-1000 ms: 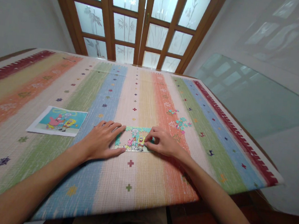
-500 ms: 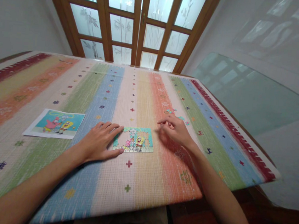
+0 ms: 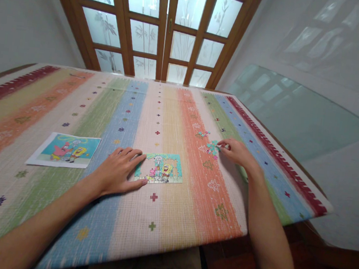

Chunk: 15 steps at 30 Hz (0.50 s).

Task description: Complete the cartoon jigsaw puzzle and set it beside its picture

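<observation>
I am resting my left hand [image 3: 118, 173] flat on the surface [image 3: 164, 218], fingers spread and loosely open, holding nothing; my fingertips are touching the left edge of the small jigsaw puzzle [image 3: 160, 169], and my thumb is lying along its near left corner. The puzzle is lying flat near the middle of the surface, just right of that hand, showing cartoon figures on a teal ground, with a gap along its left side.

I am reaching my right hand [image 3: 236, 151] out to the right and a little farther away, with the fingers curled together and the tips touching the small heap of loose puzzle pieces [image 3: 212, 147]. I cannot tell whether a piece is pinched between them. A few more loose pieces [image 3: 202, 134] are lying just beyond the heap, on the orange stripe.

To the left of my left hand, well apart from the puzzle, a printed picture [image 3: 65, 150] of the same cartoon figures is lying flat. A striped cloth [image 3: 34, 110] is covering the whole surface. At the far end, wooden doors [image 3: 165, 26] with frosted panes are standing shut.
</observation>
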{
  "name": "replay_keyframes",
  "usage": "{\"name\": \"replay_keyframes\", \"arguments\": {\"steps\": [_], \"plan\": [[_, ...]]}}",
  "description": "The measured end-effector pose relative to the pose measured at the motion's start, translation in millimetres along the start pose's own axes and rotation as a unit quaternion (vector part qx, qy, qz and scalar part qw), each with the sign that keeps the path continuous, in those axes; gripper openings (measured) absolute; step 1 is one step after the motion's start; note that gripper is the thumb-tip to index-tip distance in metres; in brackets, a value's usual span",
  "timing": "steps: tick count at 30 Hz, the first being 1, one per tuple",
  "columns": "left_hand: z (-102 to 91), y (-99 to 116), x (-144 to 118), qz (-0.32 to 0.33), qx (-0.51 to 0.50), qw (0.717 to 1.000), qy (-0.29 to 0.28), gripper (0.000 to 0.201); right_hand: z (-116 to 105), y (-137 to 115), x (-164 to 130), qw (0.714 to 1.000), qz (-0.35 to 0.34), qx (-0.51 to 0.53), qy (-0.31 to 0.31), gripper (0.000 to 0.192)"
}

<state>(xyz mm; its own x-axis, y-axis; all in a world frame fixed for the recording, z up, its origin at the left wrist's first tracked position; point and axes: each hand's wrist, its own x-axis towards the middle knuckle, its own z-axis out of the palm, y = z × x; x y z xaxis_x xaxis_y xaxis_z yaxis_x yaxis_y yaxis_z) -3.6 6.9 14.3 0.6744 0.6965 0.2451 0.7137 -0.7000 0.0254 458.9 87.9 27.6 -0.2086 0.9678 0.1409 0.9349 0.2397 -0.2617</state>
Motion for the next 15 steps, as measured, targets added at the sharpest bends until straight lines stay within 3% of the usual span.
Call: {"name": "replay_keyframes", "arguments": {"steps": [4,15], "plan": [[0.0,0,0,0.004,-0.001,1.000,0.003,0.065,0,6,-2,1.000,-0.002,-0.003,-0.001,0.026],[0.2,0,1,0.001,-0.011,1.000,0.004,0.063,10,-8,7,0.999,-0.033,0.013,-0.012,0.026]]}}
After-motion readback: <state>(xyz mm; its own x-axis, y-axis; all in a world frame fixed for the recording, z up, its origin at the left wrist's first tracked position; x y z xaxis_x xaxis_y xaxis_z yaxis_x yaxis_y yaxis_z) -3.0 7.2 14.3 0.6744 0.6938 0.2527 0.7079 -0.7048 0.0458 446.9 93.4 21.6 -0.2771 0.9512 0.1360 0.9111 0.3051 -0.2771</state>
